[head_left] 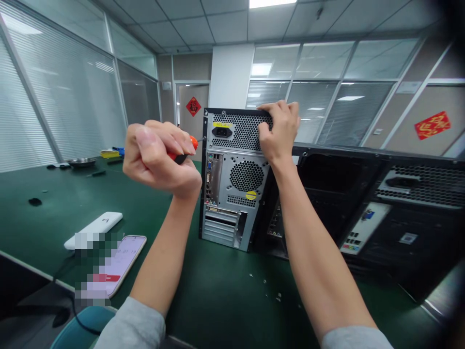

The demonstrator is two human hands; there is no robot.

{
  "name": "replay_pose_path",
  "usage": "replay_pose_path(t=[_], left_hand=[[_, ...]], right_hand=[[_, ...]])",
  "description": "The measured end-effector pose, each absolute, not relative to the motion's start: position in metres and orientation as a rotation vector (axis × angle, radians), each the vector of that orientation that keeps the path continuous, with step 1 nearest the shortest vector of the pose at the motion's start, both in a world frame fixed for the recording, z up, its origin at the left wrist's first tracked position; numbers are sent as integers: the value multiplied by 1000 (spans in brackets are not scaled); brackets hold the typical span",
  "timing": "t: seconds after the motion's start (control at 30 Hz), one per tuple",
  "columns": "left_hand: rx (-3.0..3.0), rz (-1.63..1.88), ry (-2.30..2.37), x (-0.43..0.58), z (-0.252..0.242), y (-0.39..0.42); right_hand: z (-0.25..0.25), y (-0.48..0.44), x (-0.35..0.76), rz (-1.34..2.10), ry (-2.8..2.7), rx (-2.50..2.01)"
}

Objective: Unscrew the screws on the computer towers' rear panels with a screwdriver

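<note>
A computer tower (pixel 236 165) stands upright on the green table, its rear panel towards me. My left hand (pixel 160 157) is closed around a screwdriver (pixel 193 142) with an orange and black handle. The thin shaft points right, and its tip is at the left rear edge of the tower, near the power socket (pixel 221 132). My right hand (pixel 279 128) grips the tower's top right corner, thumb on the perforated rear panel and fingers over the top. The underside of the fingers is hidden.
More black computer cases (pixel 337 179) stand to the right. Several small screws (pixel 278 295) lie on the green table (pixel 214 291) in front. At left are a phone (pixel 125 257), a white power bank (pixel 96 229), a metal bowl (pixel 81 162) and a yellow item (pixel 110 153).
</note>
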State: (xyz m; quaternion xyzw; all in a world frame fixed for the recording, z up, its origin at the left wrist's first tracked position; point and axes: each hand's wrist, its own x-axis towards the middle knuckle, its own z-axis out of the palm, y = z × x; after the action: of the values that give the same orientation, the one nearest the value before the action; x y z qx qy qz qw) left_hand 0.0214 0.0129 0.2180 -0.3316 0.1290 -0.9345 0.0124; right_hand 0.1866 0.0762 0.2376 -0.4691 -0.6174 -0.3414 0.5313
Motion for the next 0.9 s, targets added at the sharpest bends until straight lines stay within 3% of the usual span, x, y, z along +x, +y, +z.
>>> replay_pose_path(t=[0.17,0.4,0.9], left_hand=[[-1159,-2918,334,5,223,24],[-719,-2967,268,28,235,8],[-868,-2989,309,25,230,10]], right_hand=[[238,73,184,-794,-1464,-1133],[239,70,183,-780,-1471,-1150],[238,72,184,-775,-1474,-1130]])
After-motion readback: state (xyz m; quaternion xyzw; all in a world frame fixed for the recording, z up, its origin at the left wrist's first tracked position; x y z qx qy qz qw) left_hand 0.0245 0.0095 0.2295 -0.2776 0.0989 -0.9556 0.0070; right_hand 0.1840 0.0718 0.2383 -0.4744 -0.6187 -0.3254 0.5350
